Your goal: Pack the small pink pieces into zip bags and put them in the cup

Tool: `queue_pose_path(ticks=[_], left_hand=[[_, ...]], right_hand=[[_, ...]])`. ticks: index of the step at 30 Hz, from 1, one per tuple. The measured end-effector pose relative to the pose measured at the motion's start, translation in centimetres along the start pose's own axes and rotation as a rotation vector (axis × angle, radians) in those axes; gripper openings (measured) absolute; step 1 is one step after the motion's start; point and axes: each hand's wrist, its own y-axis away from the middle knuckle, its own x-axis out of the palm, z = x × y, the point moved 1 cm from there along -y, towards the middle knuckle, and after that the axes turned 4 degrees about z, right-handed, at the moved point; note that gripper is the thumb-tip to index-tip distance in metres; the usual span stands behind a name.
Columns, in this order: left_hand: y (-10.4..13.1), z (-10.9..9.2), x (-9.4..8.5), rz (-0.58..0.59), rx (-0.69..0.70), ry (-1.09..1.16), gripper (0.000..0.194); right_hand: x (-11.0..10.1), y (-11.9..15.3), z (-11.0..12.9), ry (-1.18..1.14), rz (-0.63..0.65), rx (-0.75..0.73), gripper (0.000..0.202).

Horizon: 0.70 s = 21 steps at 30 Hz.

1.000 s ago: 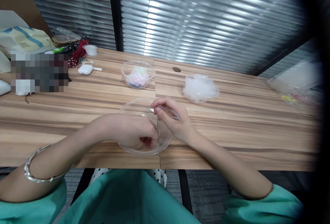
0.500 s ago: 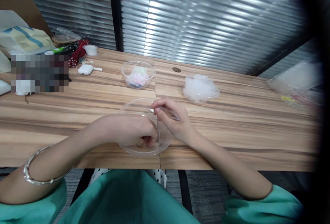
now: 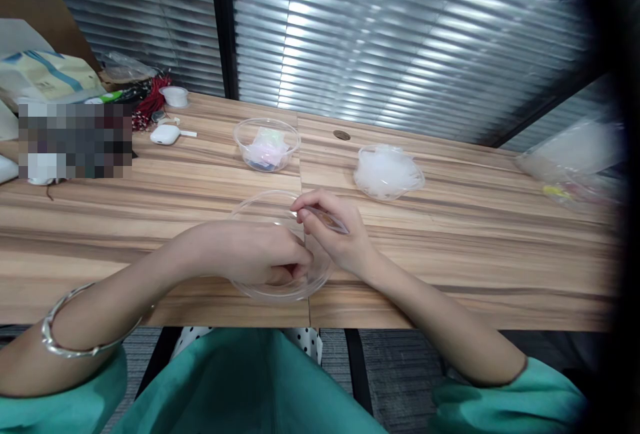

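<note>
A large clear round bowl (image 3: pixel 280 295) stands near the table's front edge. My left hand (image 3: pixel 267 254) is over and partly inside it, fingers curled together; whatever they may hold is hidden. At the bowl's right rim, my right hand (image 3: pixel 337 227) pinches a small clear plastic bag (image 3: pixel 327 219) between thumb and fingers. The bag slants across that hand, with something small and brownish showing through it, too faint to name.
Behind are a clear bowl (image 3: pixel 267 166) with pastel packets and a white translucent bundle (image 3: pixel 387 173). A white case (image 3: pixel 165 134), a small tub (image 3: pixel 175 96) and red cords (image 3: pixel 150 106) lie left. Plastic bags (image 3: pixel 575 154) lie far right.
My left hand's fingers have shifted slightly to the right inside the bowl. The right hand and its small bag have hardly moved.
</note>
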Motion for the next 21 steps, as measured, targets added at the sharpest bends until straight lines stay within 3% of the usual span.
queue_pose_path(ticks=[7,11,16,21], left_hand=[[-0.2,-0.1,-0.3,0.021,0.048,0.043,0.019],[-0.1,-0.3,-0.4,-0.026,0.042,0.065,0.021],[0.0,-0.7,-0.6,-0.134,0.019,0.001,0.019],[0.4,-1.2,-1.0,-0.315,0.175,0.070,0.017]], right_hand=[[0.0,-0.1,0.1,0.007,0.004,0.000,0.014],[0.1,-0.2,0.2,-0.004,0.010,0.013,0.013],[-0.1,-0.2,0.2,-0.029,0.020,0.018,0.012],[-0.5,-0.2,0.0,-0.077,0.030,0.018,0.009]])
